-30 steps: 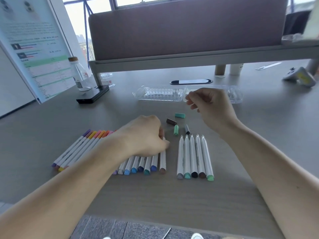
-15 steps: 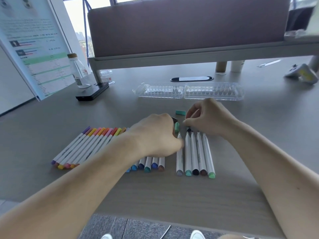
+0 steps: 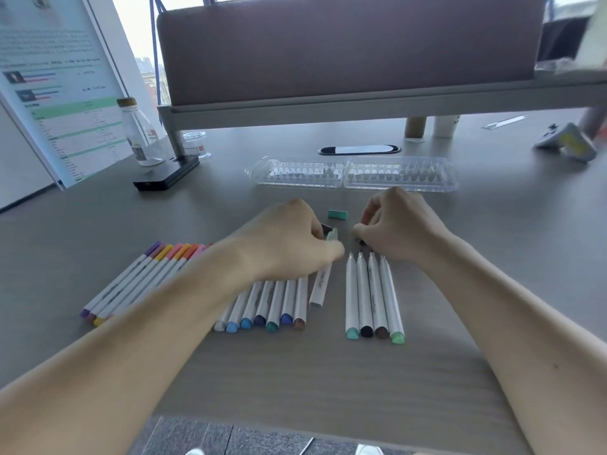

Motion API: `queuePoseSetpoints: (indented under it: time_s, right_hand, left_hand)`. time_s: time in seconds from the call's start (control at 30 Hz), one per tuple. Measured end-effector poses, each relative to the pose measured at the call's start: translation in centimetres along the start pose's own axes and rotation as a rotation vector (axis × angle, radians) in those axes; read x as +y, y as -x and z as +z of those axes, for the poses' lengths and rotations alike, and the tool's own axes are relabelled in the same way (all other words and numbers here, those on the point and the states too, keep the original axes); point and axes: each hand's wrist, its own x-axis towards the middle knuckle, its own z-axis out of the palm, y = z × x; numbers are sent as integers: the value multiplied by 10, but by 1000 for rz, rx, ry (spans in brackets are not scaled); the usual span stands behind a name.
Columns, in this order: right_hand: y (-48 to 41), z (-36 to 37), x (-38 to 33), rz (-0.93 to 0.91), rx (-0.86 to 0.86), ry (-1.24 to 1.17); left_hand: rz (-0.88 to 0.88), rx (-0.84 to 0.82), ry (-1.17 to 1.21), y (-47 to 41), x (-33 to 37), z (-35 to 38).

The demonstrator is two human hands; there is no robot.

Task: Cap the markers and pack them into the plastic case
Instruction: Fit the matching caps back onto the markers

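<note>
Markers (image 3: 371,290) laid out on worktop (image 3: 509,257), plastic case (image 3: 295,182) open behind them.
Left hand (image 3: 289,244) grip holds a white marker (image 3: 320,287); right hand (image 3: 400,224) curled over a dark cap (image 3: 362,242), grip unclear.

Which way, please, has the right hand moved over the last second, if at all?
Yes. The right hand has come toward the person, off the plastic case it overlapped, down to the tips of the four uncapped markers.

Both forearms reach toward the plastic case (image 3: 399,175). The left hand (image 3: 285,244), near the case, curls round a white marker (image 3: 320,287); the right hand (image 3: 400,224), nearer to it, pinches a dark cap (image 3: 362,242).
</note>
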Motion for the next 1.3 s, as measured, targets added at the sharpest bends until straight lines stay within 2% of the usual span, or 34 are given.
queuePoseSetpoints:
  time_s: [0.13,0.27,0.43,0.53,0.63,1.3]
  right_hand:
    - [-1,2,1,23,5,-31]
    - [-5,-2,-3,108,-37,-349]
    - [-10,0,-2,149,-91,-722]
    - [-15,0,3,157,-32,-792]
    - [-19,0,4,140,32,-775]
    - [-10,5,-8,49,-58,-762]
  left_hand:
    - [4,5,488,-12,-13,-17]
    - [31,51,655,-20,-23,-26]
    - [123,205,521,-34,-48,-17]
    - [245,353,418,-38,-63,-6]
    - [252,433,300,-37,-71,-2]
    - [295,440,226,-29,-66,-1]
